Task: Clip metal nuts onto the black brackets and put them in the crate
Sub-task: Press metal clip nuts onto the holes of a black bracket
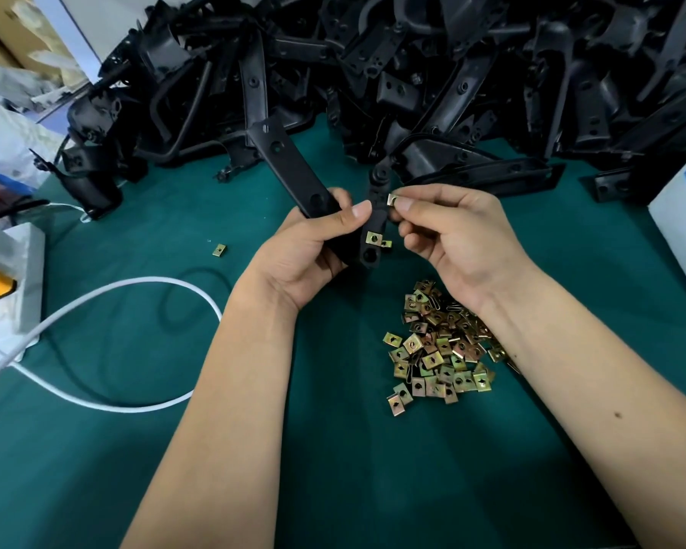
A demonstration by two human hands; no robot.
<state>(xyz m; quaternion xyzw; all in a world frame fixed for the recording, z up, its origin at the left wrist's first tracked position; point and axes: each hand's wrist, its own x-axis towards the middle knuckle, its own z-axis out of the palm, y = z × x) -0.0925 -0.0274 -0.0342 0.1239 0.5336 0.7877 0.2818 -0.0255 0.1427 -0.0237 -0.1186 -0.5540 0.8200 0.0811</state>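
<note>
My left hand (313, 247) grips a black bracket (294, 168) above the green table; the bracket's long arm points up and away, and a second arm runs between my hands. One brass-coloured nut (373, 237) sits clipped on that second arm near its lower end. My right hand (452, 235) pinches another metal nut (393, 198) between thumb and forefinger, right at the edge of the bracket arm. A heap of loose nuts (440, 346) lies on the table under my right wrist. No crate is in view.
A big pile of black brackets (412, 65) fills the back of the table. A single stray nut (219, 250) lies left of my hands. A white cable (107, 289) loops at the left beside a white power strip (12, 279). A white box (682, 219) stands at the right edge.
</note>
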